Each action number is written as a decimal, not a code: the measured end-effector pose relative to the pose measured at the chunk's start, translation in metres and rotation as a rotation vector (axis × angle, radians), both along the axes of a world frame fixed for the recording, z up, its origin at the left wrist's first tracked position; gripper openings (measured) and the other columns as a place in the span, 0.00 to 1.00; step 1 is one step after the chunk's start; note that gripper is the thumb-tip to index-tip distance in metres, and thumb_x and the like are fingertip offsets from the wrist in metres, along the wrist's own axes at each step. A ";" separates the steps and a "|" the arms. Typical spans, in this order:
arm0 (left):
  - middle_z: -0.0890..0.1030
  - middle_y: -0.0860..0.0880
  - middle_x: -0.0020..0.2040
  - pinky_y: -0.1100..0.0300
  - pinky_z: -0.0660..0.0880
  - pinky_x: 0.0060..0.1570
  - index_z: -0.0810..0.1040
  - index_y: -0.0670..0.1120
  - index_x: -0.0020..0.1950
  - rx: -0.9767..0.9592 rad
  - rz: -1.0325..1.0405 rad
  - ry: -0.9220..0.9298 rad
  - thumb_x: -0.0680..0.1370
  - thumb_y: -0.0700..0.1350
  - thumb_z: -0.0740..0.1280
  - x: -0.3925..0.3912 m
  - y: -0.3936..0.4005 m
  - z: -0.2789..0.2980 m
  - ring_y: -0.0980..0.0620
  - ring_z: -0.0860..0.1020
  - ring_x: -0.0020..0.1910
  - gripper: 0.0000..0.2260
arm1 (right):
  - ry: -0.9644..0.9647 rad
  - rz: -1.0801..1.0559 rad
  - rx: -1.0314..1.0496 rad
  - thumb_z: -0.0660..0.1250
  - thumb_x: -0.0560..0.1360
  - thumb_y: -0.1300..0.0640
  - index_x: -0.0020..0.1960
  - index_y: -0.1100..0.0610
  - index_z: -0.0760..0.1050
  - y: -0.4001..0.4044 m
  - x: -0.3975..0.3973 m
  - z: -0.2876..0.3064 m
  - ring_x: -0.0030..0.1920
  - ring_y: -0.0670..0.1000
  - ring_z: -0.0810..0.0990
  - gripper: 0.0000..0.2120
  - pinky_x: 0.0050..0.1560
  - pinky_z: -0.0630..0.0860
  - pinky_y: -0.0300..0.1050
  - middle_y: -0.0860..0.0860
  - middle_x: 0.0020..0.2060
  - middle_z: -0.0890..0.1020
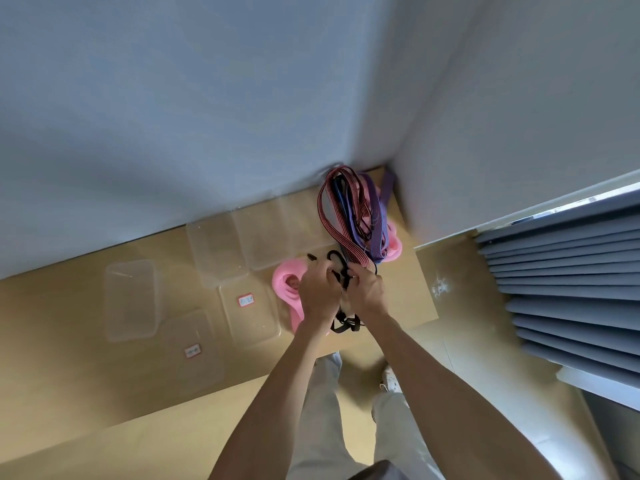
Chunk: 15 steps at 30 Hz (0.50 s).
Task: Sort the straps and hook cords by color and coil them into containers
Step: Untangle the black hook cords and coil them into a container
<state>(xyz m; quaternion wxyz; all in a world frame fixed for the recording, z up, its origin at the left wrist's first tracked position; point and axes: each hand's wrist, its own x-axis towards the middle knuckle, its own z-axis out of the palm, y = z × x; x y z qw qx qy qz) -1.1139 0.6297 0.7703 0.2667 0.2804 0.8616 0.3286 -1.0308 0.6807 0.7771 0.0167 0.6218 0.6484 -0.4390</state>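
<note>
A tangled bundle of straps and hook cords hangs between my two hands above the tan table (86, 368). Red-striped cords (334, 220) and purple straps (377, 223) loop up from it toward the wall corner. Black hooks (337, 263) stick out just above my fingers, and black strap ends (346, 323) dangle below. My left hand (317, 294) grips the bundle from the left. My right hand (367, 289) grips it from the right. Both hands are curled, knuckles up. A pink tub (285, 282) lies under the bundle, mostly hidden.
Several clear plastic containers stand on the table left of my hands: two by the wall (216, 251), one far left (133, 299), and two with red-bordered labels (246, 301) nearer me. A grey pleated curtain (568, 292) hangs at right. My legs show below.
</note>
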 end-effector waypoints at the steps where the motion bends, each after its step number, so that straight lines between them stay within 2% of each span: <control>1: 0.79 0.48 0.38 0.58 0.65 0.37 0.80 0.41 0.42 0.012 0.003 -0.027 0.72 0.39 0.55 0.000 0.001 -0.001 0.49 0.75 0.37 0.13 | 0.014 0.039 -0.044 0.57 0.76 0.66 0.64 0.55 0.79 0.004 -0.001 -0.001 0.56 0.64 0.79 0.21 0.54 0.76 0.51 0.61 0.54 0.83; 3: 0.78 0.50 0.37 0.56 0.68 0.40 0.80 0.38 0.42 0.030 -0.001 -0.087 0.72 0.39 0.54 0.000 0.002 -0.002 0.49 0.75 0.38 0.14 | -0.002 0.111 -0.108 0.56 0.76 0.66 0.72 0.51 0.73 0.010 -0.002 -0.003 0.65 0.63 0.75 0.26 0.61 0.73 0.51 0.60 0.65 0.77; 5: 0.79 0.47 0.35 0.52 0.70 0.40 0.78 0.38 0.40 0.031 -0.002 -0.138 0.73 0.34 0.56 0.000 0.004 -0.003 0.48 0.75 0.37 0.11 | 0.000 0.147 -0.128 0.56 0.75 0.66 0.76 0.46 0.67 0.013 -0.004 -0.003 0.71 0.61 0.68 0.31 0.64 0.70 0.52 0.59 0.66 0.75; 6: 0.81 0.43 0.37 0.49 0.72 0.41 0.78 0.37 0.40 0.020 0.002 -0.150 0.73 0.32 0.56 -0.001 0.006 -0.003 0.48 0.75 0.37 0.11 | -0.002 0.153 -0.122 0.57 0.75 0.65 0.76 0.45 0.65 0.014 -0.004 -0.003 0.71 0.62 0.68 0.31 0.64 0.71 0.54 0.60 0.64 0.76; 8: 0.83 0.40 0.41 0.46 0.74 0.44 0.80 0.36 0.43 0.000 0.015 -0.173 0.73 0.30 0.57 0.000 0.010 -0.005 0.49 0.75 0.39 0.11 | -0.024 0.123 -0.084 0.57 0.76 0.64 0.75 0.45 0.66 0.014 -0.004 -0.001 0.65 0.64 0.73 0.29 0.59 0.74 0.56 0.60 0.63 0.77; 10: 0.84 0.44 0.42 0.49 0.75 0.47 0.82 0.38 0.43 -0.010 0.020 -0.191 0.73 0.31 0.58 0.003 0.011 -0.004 0.48 0.79 0.42 0.13 | -0.023 0.093 -0.019 0.59 0.75 0.64 0.74 0.48 0.68 0.014 -0.002 0.003 0.59 0.64 0.77 0.28 0.55 0.76 0.57 0.61 0.61 0.78; 13: 0.86 0.48 0.47 0.61 0.74 0.48 0.84 0.42 0.44 -0.039 0.005 -0.191 0.74 0.31 0.59 0.009 0.011 0.001 0.50 0.81 0.48 0.15 | -0.020 0.134 0.011 0.60 0.75 0.65 0.75 0.52 0.65 0.016 0.007 0.007 0.59 0.65 0.77 0.29 0.53 0.75 0.57 0.61 0.60 0.78; 15: 0.86 0.46 0.51 0.58 0.75 0.50 0.85 0.42 0.48 -0.074 0.017 -0.184 0.75 0.31 0.60 0.015 0.012 0.006 0.47 0.82 0.49 0.15 | -0.032 0.161 -0.049 0.61 0.76 0.64 0.75 0.53 0.63 0.023 0.015 0.009 0.60 0.64 0.76 0.28 0.55 0.75 0.57 0.60 0.62 0.77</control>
